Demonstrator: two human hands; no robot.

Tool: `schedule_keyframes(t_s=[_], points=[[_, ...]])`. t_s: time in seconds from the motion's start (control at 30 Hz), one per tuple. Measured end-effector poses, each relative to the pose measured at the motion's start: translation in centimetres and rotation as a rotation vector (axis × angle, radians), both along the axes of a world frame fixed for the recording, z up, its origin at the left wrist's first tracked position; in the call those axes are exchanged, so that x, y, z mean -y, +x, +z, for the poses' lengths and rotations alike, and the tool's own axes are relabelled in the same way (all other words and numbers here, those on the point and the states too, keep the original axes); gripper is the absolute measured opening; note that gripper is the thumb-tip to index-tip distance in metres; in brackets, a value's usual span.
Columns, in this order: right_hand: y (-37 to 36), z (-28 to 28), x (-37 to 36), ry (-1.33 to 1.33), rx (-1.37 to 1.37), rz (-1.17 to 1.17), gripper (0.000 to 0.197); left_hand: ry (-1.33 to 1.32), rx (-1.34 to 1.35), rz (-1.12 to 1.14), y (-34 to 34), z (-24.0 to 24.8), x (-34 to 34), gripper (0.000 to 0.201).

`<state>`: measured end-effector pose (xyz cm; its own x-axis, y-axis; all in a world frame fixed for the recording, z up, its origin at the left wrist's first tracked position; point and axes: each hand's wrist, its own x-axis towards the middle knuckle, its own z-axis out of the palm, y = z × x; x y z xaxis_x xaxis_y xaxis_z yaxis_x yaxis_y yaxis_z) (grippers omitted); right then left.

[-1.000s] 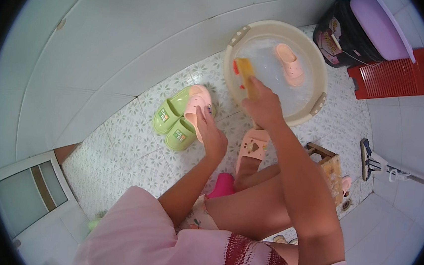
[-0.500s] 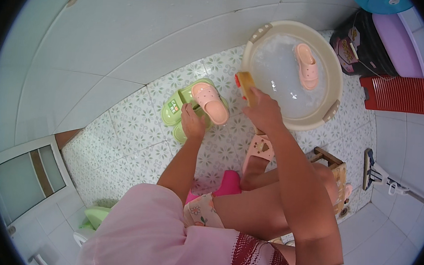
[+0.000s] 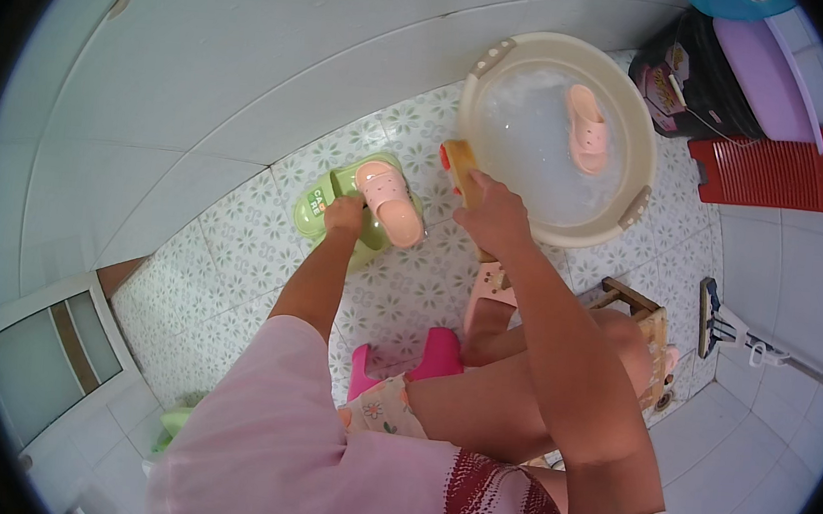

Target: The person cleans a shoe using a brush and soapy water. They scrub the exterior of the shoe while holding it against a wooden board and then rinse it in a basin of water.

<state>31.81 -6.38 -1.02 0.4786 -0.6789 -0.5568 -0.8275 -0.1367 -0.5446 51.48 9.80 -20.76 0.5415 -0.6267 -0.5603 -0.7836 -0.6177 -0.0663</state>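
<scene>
Left hand (image 3: 343,215) from pink slipper (image 3: 389,205) to green slippers (image 3: 309,215), grip unclear; right hand (image 3: 497,215) tight round yellow brush (image 3: 461,158).

The pink shirt (image 3: 354,489) (short-sleeved) bears dark-red markings (image 3: 473,482).

Single view, from the head: left lens of a side-by-side pair, worn above the shirt (image 3: 364,495) and aimed steeply down. Upright, unmirrored — its left is the wearer's left. Right hand's (image 3: 494,217) grip on the brush (image 3: 463,174) sits just above and right of centre; left hand (image 3: 343,216) left of that grip. Near enough to show both forearms whole, far enough back for the floor (image 3: 236,272) around them. Very wide fisheye — dark rounded border, bowed edges. Coverage from the grip: basin (image 3: 643,145) up-right, wall (image 3: 252,71) up-left, washboard (image 3: 776,170) far right, framed panel (image 3: 55,364) far down-left.
</scene>
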Motion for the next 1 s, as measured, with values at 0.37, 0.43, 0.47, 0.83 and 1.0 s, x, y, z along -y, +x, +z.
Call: schedule_keyframes(t_s=[0.37,0.43,0.47,0.83,1.0], points=[[-3.1,-2.5,6.3,-0.034,0.285,-0.898,0.054,-0.908,-0.304,0.008,-9.5,10.4,10.0,0.014],[-4.9,-2.9,8.1,0.004,0.410,-1.149,0.055,-0.951,-0.360,-0.066,-12.0,9.6,15.7,0.016],[-5.7,-3.2,8.8,-0.008,0.480,-1.296,0.056,-0.991,-0.327,-0.164,-13.1,8.4,18.7,0.020],[-12.2,0.1,11.2,-0.191,0.656,-1.755,0.069,-0.433,-0.336,-0.490,-23.6,3.3,36.9,0.050],[-13.5,0.6,11.1,-0.341,0.661,-1.673,0.070,-0.739,-0.070,-0.590,-24.6,2.6,33.7,0.040]])
